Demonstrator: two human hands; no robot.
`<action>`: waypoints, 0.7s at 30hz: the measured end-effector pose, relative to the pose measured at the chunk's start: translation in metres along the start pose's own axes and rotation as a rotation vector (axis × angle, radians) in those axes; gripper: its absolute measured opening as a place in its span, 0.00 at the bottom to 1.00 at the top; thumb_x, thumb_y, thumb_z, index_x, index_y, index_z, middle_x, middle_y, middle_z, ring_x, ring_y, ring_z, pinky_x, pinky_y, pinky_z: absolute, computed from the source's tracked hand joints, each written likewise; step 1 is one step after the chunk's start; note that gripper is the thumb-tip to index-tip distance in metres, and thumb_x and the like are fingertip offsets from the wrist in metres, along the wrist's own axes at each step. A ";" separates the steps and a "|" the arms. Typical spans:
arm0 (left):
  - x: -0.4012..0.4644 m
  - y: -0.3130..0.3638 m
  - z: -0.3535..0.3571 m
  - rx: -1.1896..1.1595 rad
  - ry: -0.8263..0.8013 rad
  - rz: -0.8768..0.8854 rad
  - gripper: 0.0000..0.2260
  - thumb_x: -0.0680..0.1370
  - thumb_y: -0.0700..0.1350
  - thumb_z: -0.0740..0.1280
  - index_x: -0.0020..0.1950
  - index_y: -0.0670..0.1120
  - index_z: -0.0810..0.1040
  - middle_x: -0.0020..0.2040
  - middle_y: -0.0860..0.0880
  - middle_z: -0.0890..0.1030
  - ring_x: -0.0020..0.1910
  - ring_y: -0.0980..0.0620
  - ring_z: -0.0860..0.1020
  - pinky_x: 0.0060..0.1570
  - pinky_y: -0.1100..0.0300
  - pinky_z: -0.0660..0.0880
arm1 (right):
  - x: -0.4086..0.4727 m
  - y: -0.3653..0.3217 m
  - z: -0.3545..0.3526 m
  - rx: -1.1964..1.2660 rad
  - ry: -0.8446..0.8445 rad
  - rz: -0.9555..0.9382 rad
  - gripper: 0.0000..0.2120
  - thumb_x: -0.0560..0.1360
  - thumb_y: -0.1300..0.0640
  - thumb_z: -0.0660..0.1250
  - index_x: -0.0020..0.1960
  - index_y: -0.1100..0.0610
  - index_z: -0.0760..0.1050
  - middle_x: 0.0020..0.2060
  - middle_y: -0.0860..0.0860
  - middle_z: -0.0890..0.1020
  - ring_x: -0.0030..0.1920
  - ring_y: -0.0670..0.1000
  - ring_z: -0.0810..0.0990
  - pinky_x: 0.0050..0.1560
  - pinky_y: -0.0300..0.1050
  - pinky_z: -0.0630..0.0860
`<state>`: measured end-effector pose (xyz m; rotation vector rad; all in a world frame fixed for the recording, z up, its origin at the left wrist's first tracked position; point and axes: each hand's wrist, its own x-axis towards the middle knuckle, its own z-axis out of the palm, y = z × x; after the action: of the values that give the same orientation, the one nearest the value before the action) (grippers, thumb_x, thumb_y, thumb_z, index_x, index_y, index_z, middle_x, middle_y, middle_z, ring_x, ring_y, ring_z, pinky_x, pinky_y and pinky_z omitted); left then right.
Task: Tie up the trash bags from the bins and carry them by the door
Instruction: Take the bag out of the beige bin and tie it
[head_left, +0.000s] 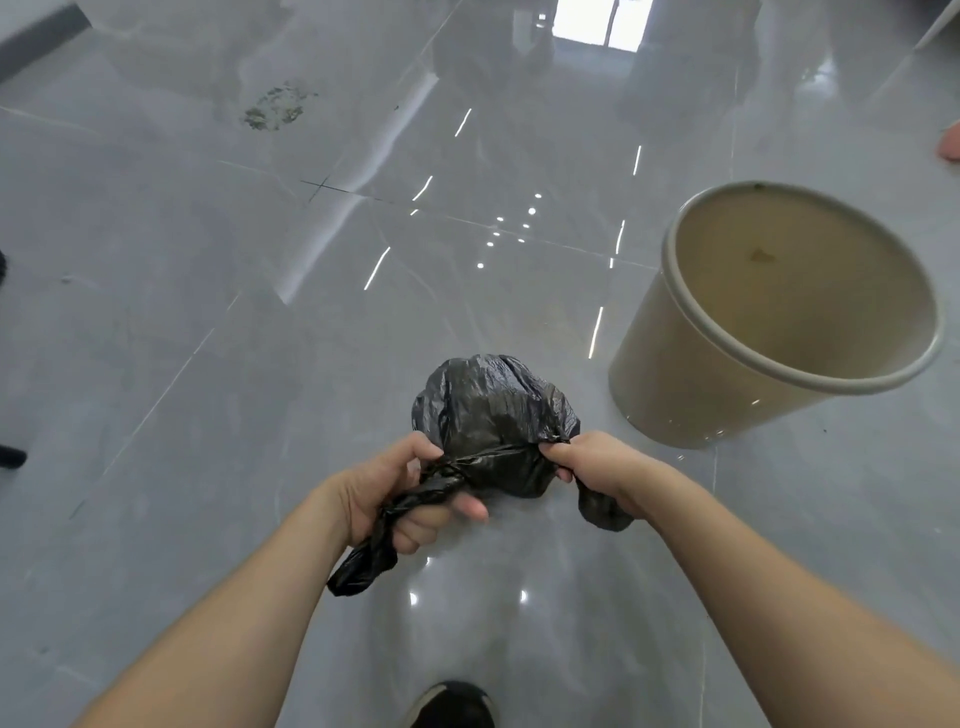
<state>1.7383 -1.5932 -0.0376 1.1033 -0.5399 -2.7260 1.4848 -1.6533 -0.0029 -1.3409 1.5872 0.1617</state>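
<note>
Both hands — left hand (387, 488), right hand (592, 462) — grip the black trash bag (493, 410).

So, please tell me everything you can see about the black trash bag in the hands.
The black trash bag is thin, crinkled, glossy plastic, small and rounded, with something inside. It is held above the grey floor, left of the beige bin. Its top is drawn into two twisted ends crossing at a knot. The left hand grips one end, whose tail hangs below it; the right hand grips the other.

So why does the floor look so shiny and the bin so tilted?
Head view: the glossy grey tiled floor mirrors ceiling lights and a bright window as glare; the wide-angle lens bends the round beige plastic bin near the edge; the black plastic trash bag stays sharp.
</note>
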 end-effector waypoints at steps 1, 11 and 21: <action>0.001 0.001 0.000 -0.031 0.005 0.058 0.28 0.72 0.61 0.63 0.59 0.40 0.79 0.27 0.53 0.60 0.26 0.56 0.55 0.24 0.64 0.54 | 0.001 0.002 -0.003 -0.061 -0.004 0.011 0.25 0.77 0.41 0.60 0.26 0.54 0.70 0.24 0.50 0.71 0.33 0.54 0.70 0.37 0.43 0.65; 0.025 0.008 0.007 0.647 0.770 0.204 0.14 0.81 0.51 0.61 0.38 0.46 0.73 0.33 0.49 0.75 0.29 0.52 0.73 0.30 0.59 0.69 | 0.003 0.019 -0.018 -0.320 -0.205 0.052 0.28 0.78 0.37 0.55 0.27 0.52 0.77 0.25 0.46 0.76 0.38 0.47 0.74 0.44 0.41 0.68; 0.034 -0.010 0.036 2.083 1.039 0.089 0.18 0.75 0.57 0.62 0.32 0.45 0.68 0.24 0.49 0.65 0.21 0.47 0.65 0.22 0.62 0.54 | 0.019 0.026 0.017 1.674 -0.713 -0.077 0.16 0.77 0.48 0.61 0.35 0.55 0.71 0.22 0.45 0.59 0.22 0.43 0.53 0.19 0.36 0.58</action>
<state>1.6892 -1.5835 -0.0390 2.0227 -2.8196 -0.2044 1.4766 -1.6452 -0.0379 0.0497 0.5706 -0.5784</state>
